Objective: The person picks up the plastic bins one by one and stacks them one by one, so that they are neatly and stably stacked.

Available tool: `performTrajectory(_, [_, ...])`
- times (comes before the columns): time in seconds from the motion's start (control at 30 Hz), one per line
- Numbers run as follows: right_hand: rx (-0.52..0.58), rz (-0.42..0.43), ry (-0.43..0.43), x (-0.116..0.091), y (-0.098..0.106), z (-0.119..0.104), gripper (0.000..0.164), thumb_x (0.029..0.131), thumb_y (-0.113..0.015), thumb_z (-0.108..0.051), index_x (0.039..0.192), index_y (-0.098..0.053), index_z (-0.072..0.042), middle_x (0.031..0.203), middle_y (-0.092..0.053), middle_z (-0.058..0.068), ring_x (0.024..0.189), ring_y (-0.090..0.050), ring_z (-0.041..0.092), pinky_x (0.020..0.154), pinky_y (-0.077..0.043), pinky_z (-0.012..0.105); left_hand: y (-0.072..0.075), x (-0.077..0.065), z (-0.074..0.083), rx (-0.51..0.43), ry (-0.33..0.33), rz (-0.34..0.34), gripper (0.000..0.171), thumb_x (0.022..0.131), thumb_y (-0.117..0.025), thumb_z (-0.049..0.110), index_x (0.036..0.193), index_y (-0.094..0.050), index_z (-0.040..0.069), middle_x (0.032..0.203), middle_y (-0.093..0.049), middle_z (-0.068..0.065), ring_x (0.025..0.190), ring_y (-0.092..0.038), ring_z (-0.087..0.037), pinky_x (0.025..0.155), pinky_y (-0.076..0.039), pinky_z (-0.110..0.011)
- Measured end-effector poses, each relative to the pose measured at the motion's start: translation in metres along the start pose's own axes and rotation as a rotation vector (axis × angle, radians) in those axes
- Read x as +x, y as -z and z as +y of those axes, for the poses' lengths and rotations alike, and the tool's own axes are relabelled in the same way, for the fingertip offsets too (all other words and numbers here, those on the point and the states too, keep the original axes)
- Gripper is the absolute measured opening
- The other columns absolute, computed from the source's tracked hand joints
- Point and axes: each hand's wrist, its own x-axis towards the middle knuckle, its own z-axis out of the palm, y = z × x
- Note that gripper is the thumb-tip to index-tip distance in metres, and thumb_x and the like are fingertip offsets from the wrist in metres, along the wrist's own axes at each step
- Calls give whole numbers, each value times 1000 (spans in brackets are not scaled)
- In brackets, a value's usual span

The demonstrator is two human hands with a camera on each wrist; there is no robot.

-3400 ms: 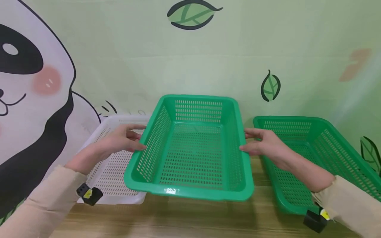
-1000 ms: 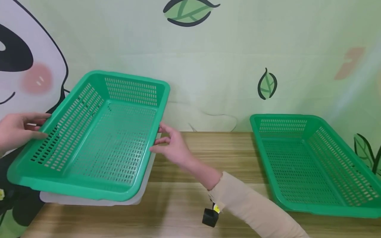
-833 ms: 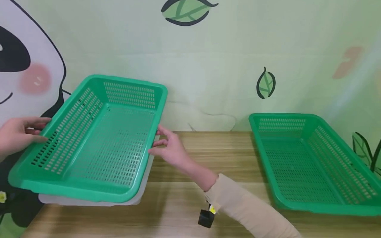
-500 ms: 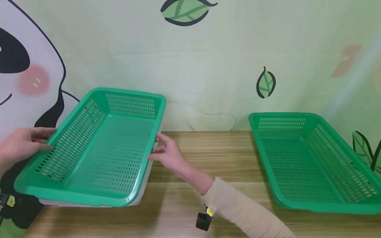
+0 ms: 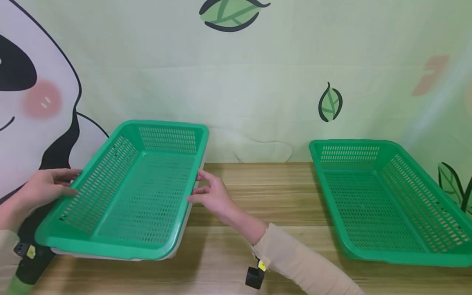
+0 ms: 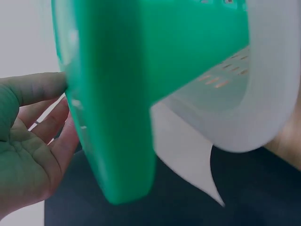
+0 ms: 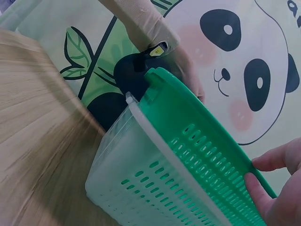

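Observation:
A green plastic basket with slotted walls is held level at the left by both hands. My left hand pinches its left rim, thumb on top and fingers at the outside. On the right rim, my right hand does the same with thumb and fingertips. Directly beneath is a white basket, mostly covered in the head view. The right wrist view shows the green basket's lower part inside the white one, green showing through the white slots. Between the two rims a gap is visible in the left wrist view.
A second green basket stands on the wooden table at the right. Behind is a cloth backdrop printed with a panda and leaves. Small black cameras sit at both wrists, one on the right.
Both hands carried the green basket from the middle to the left over the white basket. During the last second it came down into the white one. The right green basket stayed put.

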Motion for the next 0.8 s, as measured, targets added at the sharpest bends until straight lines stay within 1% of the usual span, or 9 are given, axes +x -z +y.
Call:
performTrajectory(0.07, [-2, 5, 6, -1, 1, 2, 74, 73, -64, 11, 138, -33, -2, 114, -47, 8, 82, -58, 13, 75, -51, 25, -9, 10, -18, -19, 6, -17, 63, 76, -67, 9, 131, -40, -7, 111, -54, -24, 78, -59, -18, 54, -51, -30])
performTrajectory(0.23, [3, 33, -6, -3, 4, 6, 76, 71, -65, 12, 138, -34, -4, 116, -47, 9, 84, -57, 15, 76, -51, 26, -28, 30, -53, -36, -6, -21, 65, 77, -68, 11, 134, -39, -3, 117, -51, -26, 90, -59, -32, 62, -52, -33])
performTrajectory(0.37, [8, 55, -27, -4, 6, 8, 77, 70, -67, 12, 138, -36, -7, 118, -47, 11, 86, -58, 19, 76, -51, 27, -24, 22, -33, -45, 7, -40, 65, 76, -69, 13, 133, -40, -2, 119, -52, -25, 91, -61, -27, 60, -52, -28])
performTrajectory(0.47, [13, 67, -33, -4, 8, 9, 77, 70, -67, 12, 138, -36, -8, 118, -47, 11, 86, -58, 20, 76, -51, 27, -17, 9, -3, -91, 25, -91, 65, 77, -67, 14, 134, -39, -3, 119, -53, -24, 93, -61, -27, 64, -52, -34])
performTrajectory(0.53, [11, 69, -35, -5, 10, 10, 77, 70, -67, 12, 138, -37, -8, 118, -47, 11, 86, -58, 19, 76, -51, 27, -15, 4, 9, -124, 35, -130, 67, 78, -66, 15, 134, -37, -5, 120, -50, -27, 98, -57, -35, 69, -51, -44])
performTrajectory(0.6, [8, 68, -39, -6, 12, 11, 76, 70, -66, 11, 138, -37, -7, 118, -47, 11, 84, -57, 18, 76, -51, 27, -19, 6, 7, -123, 59, -134, 65, 79, -66, 16, 134, -38, -2, 121, -52, -25, 100, -57, -35, 67, -52, -41])
performTrajectory(0.7, [9, 60, -45, -6, 15, 13, 75, 72, -66, 10, 138, -35, -5, 118, -46, 12, 83, -57, 16, 76, -51, 27, -30, 17, -15, -110, 49, -124, 64, 78, -67, 21, 133, -41, 0, 120, -53, -23, 99, -58, -32, 65, -52, -33])
performTrajectory(0.77, [13, 56, -52, -5, 16, 16, 74, 72, -66, 9, 138, -34, -4, 118, -46, 12, 84, -57, 16, 76, -51, 27, -36, 24, -27, -95, 60, -110, 62, 78, -68, 22, 132, -44, 3, 117, -57, -16, 94, -61, -22, 58, -50, -24])
performTrajectory(0.8, [15, 54, -56, -5, 17, 17, 75, 72, -66, 9, 138, -34, -3, 119, -46, 12, 84, -56, 16, 76, -51, 27, -35, 24, -27, -115, 47, -130, 62, 79, -67, 21, 132, -43, 2, 116, -57, -18, 93, -61, -25, 62, -51, -28])
